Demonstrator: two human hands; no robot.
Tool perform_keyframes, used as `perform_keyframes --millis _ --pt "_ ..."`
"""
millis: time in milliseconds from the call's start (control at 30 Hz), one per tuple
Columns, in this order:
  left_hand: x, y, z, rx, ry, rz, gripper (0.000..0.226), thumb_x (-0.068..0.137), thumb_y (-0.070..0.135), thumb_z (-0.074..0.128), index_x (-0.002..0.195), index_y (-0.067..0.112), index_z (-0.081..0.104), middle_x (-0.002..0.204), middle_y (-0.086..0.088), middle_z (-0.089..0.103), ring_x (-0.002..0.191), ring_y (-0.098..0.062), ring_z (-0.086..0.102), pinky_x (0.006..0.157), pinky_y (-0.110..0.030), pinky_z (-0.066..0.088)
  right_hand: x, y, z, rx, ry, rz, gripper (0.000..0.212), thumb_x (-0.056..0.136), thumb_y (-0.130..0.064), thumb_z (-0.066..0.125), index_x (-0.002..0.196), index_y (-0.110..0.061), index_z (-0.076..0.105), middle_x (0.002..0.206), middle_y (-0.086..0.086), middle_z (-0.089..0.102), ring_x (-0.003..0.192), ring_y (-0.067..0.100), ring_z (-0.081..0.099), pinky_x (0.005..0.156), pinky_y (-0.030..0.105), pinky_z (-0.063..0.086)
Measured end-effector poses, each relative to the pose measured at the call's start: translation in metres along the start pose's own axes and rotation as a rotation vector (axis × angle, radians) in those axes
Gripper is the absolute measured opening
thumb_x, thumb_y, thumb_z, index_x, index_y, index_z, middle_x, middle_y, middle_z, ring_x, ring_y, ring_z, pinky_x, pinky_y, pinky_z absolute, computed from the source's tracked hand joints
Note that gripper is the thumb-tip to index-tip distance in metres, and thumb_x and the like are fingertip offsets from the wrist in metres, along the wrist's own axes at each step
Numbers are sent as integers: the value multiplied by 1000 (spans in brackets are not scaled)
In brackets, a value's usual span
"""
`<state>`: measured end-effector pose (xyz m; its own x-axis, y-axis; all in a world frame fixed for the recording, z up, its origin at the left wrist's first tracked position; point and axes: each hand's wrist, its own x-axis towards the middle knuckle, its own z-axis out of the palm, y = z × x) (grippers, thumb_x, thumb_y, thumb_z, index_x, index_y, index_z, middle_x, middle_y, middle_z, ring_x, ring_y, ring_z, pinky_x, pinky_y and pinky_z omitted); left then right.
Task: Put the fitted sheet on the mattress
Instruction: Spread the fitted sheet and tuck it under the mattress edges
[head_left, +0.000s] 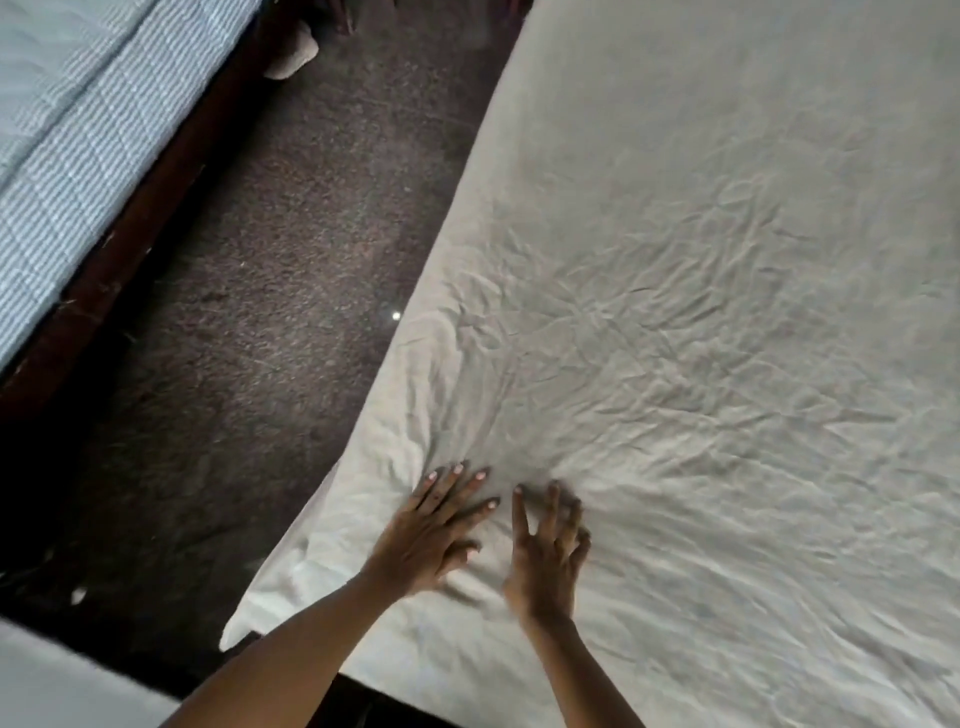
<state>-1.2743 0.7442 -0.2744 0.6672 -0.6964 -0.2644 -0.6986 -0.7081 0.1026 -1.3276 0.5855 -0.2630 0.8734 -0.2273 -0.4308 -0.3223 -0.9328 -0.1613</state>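
A cream fitted sheet covers the mattress, which fills the right side of the view. The cloth is wrinkled, with creases fanning out from the near left corner. My left hand lies flat on the sheet near that corner, fingers spread. Beside it, my right hand rests on the sheet with fingers apart and slightly curled. Neither hand holds cloth. The mattress itself is hidden under the sheet.
Dark brown carpet runs along the left side of the mattress. A second bed with a blue-and-white checked cover on a dark wooden frame stands at the upper left. A pale cloth lies on the floor.
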Motion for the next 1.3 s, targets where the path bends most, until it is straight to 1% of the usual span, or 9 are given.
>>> perform_keyframes --millis 233,500,567,700,800,933,1067,1233,1300 --pt "-71 -21 3 -1 -40 -160 66 91 55 30 150 29 17 158 -5 12 145 -29 11 112 -49 17 -25 -48 16 -64 -36 -325 109 36 -27 91 134 -22 45 144 21 38 126 46 39 88 62 44" --pt "-93 -56 -12 -78 -99 -453 69 88 55 33 150 27 19 158 -4 11 142 -32 18 108 -56 27 -9 -100 -6 21 3 -391 109 31 -33 91 132 -22 52 138 16 50 115 41 56 81 52 52" --pt "-102 -67 -12 -104 -110 -423 70 89 59 29 150 27 19 158 -3 12 138 -32 32 104 -52 39 -4 -108 -7 -8 1 -372 100 31 -30 90 126 -24 60 137 15 51 115 41 56 81 54 51" --pt "-106 -85 -11 -193 -104 -382 69 86 58 33 148 30 22 156 -1 21 109 -21 61 70 -33 59 5 -129 -4 -19 51 -332 75 39 -26 84 112 -25 68 130 12 57 113 36 55 84 50 50" --pt "-96 -100 -7 -234 -109 -261 70 84 56 42 146 29 27 153 -6 25 124 -32 49 84 -44 55 12 -153 2 7 110 -269 62 46 -26 80 107 -18 67 119 13 60 106 32 48 80 42 51" --pt "-71 -122 -15 -193 -99 -112 68 74 49 46 135 19 37 146 -8 34 133 -33 35 103 -51 40 31 -192 -5 93 176 -73 40 69 -27 52 106 -21 65 114 10 56 91 30 52 69 37 48" --pt "-51 -165 -30 -183 -95 77 75 70 45 67 132 16 37 140 -11 46 125 -32 48 100 -50 44 41 -222 -10 64 196 120 38 62 -15 79 98 -18 69 107 13 60 79 34 56 56 38 50" --pt "-25 -202 -53 -68 -110 317 37 69 32 70 104 21 66 112 0 57 105 -21 54 100 -40 41 49 -259 -12 191 101 413 36 52 -6 84 82 -16 66 83 12 57 71 35 56 50 38 48" --pt "-15 -207 -65 -28 -149 366 30 74 27 68 102 17 66 112 -3 56 105 -23 55 100 -39 40 47 -268 -10 247 101 474 35 58 -6 82 89 -13 66 86 12 61 76 35 58 55 39 49"
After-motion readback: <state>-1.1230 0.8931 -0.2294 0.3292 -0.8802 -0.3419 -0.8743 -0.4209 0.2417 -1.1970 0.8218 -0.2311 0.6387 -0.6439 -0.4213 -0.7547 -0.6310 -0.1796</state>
